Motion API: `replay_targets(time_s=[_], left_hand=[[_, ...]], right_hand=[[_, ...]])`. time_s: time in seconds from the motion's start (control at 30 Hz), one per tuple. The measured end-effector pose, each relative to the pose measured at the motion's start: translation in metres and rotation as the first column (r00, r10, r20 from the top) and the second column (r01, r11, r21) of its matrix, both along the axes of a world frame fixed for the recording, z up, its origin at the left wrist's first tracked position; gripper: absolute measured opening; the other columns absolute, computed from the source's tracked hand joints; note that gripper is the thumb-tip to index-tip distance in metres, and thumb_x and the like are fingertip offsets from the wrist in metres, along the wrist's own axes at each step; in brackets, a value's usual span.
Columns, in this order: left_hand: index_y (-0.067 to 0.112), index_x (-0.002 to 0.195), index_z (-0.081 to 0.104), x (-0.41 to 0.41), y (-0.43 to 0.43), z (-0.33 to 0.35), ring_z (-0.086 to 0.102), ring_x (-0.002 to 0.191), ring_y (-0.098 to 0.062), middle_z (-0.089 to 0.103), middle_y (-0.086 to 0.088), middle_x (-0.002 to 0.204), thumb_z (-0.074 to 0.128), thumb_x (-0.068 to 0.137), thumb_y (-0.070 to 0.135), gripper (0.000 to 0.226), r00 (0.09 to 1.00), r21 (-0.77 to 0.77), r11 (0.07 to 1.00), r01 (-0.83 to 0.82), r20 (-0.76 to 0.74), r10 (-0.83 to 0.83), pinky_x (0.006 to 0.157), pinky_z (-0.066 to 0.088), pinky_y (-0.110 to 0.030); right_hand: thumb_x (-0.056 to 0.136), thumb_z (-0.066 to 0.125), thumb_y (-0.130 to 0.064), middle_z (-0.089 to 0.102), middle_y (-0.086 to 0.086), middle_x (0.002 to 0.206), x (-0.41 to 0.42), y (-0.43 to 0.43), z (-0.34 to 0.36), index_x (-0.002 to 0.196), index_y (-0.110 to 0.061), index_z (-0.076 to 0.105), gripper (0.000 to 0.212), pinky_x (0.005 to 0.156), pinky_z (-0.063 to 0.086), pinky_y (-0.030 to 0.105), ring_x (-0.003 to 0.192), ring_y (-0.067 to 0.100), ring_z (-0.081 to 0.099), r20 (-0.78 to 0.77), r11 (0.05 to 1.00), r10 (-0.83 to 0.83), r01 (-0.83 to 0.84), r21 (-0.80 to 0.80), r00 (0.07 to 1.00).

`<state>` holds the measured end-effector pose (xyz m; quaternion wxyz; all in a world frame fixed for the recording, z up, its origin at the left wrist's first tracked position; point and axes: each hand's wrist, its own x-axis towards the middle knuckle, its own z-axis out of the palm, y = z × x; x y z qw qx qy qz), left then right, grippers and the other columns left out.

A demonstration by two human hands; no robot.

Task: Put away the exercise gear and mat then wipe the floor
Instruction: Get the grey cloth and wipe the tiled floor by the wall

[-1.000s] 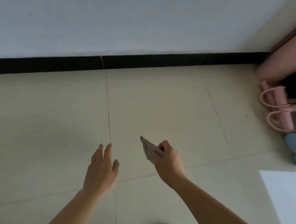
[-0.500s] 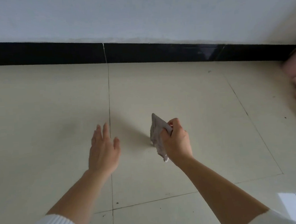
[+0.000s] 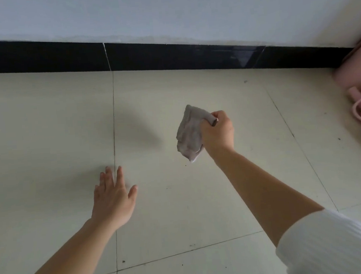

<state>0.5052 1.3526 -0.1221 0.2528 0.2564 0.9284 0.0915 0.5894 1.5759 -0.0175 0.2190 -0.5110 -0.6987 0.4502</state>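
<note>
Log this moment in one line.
step: wipe floor | right hand: grips cloth | left hand: open | pink gear: at right edge

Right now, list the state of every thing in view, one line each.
cloth: crumpled, hanging from the right hand, apparently off the floor.
right hand: fingers curled round the cloth's top.
left hand: open, fingers straight and spread; contact with the floor unclear.
floor: tiled, dark specks scattered on it.
pink looped gear: lying on the floor at the right edge, partly cut off.
</note>
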Motion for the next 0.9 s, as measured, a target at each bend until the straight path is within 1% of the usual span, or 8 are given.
replay_targets(time_s=[0.1, 0.17, 0.23, 0.27, 0.33, 0.4, 0.63, 0.9], left_hand=[[0.016, 0.151, -0.005, -0.007, 0.005, -0.004, -0.007, 0.146, -0.027, -0.009, -0.013, 0.158, 0.028, 0.098, 0.046, 0.069, 0.999, 0.020, 1.000, 0.014, -0.047, -0.013, 0.117, 0.003, -0.040], [0.016, 0.151, -0.003, -0.012, 0.007, -0.008, -0.007, 0.146, -0.026, -0.009, -0.013, 0.158, 0.029, 0.097, 0.046, 0.069, 0.996, 0.041, 0.999, 0.006, -0.088, -0.002, 0.117, 0.003, -0.040], [0.015, 0.151, -0.001, -0.014, 0.008, -0.015, -0.007, 0.146, -0.026, -0.010, -0.013, 0.158, 0.030, 0.097, 0.046, 0.070, 0.989, 0.069, 0.998, 0.000, -0.147, 0.010, 0.118, 0.003, -0.039], [0.014, 0.151, 0.001, -0.016, 0.009, -0.018, -0.006, 0.146, -0.027, -0.010, -0.014, 0.158, 0.031, 0.096, 0.046, 0.070, 0.985, 0.082, 0.997, -0.004, -0.173, 0.018, 0.118, 0.003, -0.040], [0.011, 0.151, 0.005, -0.024, 0.014, -0.024, -0.004, 0.146, -0.028, -0.008, -0.016, 0.158, 0.033, 0.096, 0.045, 0.071, 0.976, 0.100, 0.995, -0.009, -0.217, 0.031, 0.117, 0.004, -0.041], [0.008, 0.151, 0.011, -0.036, 0.023, -0.032, 0.002, 0.146, -0.031, -0.002, -0.018, 0.157, 0.034, 0.095, 0.046, 0.070, 0.961, 0.109, 0.994, 0.007, -0.274, 0.023, 0.117, 0.006, -0.043], [0.008, 0.145, 0.029, -0.048, 0.048, -0.048, 0.018, 0.143, -0.032, 0.024, -0.018, 0.153, 0.024, 0.090, 0.050, 0.070, 0.911, 0.195, 0.980, -0.032, -0.398, 0.109, 0.115, 0.015, -0.046], [0.007, 0.142, 0.033, -0.049, 0.050, -0.043, 0.022, 0.141, -0.034, 0.030, -0.022, 0.149, 0.030, 0.088, 0.048, 0.068, 0.901, 0.211, 0.977, -0.038, -0.416, 0.125, 0.114, 0.017, -0.047]], right_hand=[[0.089, 0.041, -0.008, 0.057, 0.001, 0.094, 0.013, 0.019, -0.025, 0.117, -0.009, 0.048, 0.029, 0.058, 0.041, 0.026, 0.076, 0.017, 0.053, 0.220, 0.996, -0.066, 0.077, -0.043, 0.973], [0.088, 0.043, -0.010, 0.051, 0.006, 0.131, 0.024, 0.021, -0.048, 0.133, -0.011, 0.041, 0.045, 0.083, 0.045, 0.033, 0.112, 0.025, 0.051, 0.390, 0.997, 0.012, -0.042, 0.069, 0.921], [0.094, 0.044, -0.020, 0.028, 0.005, 0.154, 0.029, 0.016, -0.067, 0.146, -0.015, 0.030, 0.054, 0.112, 0.028, 0.037, 0.141, 0.022, 0.025, 0.488, 0.946, 0.163, -0.276, 0.168, 0.857], [0.098, 0.041, -0.028, 0.014, 0.003, 0.160, 0.029, 0.015, -0.075, 0.150, -0.019, 0.023, 0.056, 0.118, 0.015, 0.037, 0.147, 0.020, 0.010, 0.540, 0.903, 0.243, -0.391, 0.178, 0.806], [0.101, 0.030, -0.041, -0.007, -0.001, 0.161, 0.023, 0.017, -0.089, 0.153, -0.026, 0.009, 0.059, 0.118, -0.005, 0.037, 0.147, 0.020, -0.012, 0.634, 0.834, 0.343, -0.535, 0.134, 0.693], [0.102, 0.020, -0.046, -0.015, -0.001, 0.160, 0.015, 0.021, -0.103, 0.153, -0.030, -0.001, 0.058, 0.116, -0.012, 0.039, 0.146, 0.022, -0.020, 0.682, 0.819, 0.389, -0.572, 0.053, 0.620], [0.101, 0.011, -0.048, -0.020, -0.002, 0.159, -0.011, 0.043, -0.130, 0.150, -0.038, -0.010, 0.054, 0.115, -0.016, 0.040, 0.144, 0.023, -0.024, 0.713, 0.754, 0.418, -0.652, 0.074, 0.563], [0.099, 0.014, -0.053, -0.018, -0.001, 0.159, -0.072, 0.095, -0.129, 0.150, -0.040, -0.007, 0.056, 0.118, -0.011, 0.043, 0.145, 0.024, -0.022, 0.729, 0.722, 0.451, -0.690, 0.040, 0.514]])
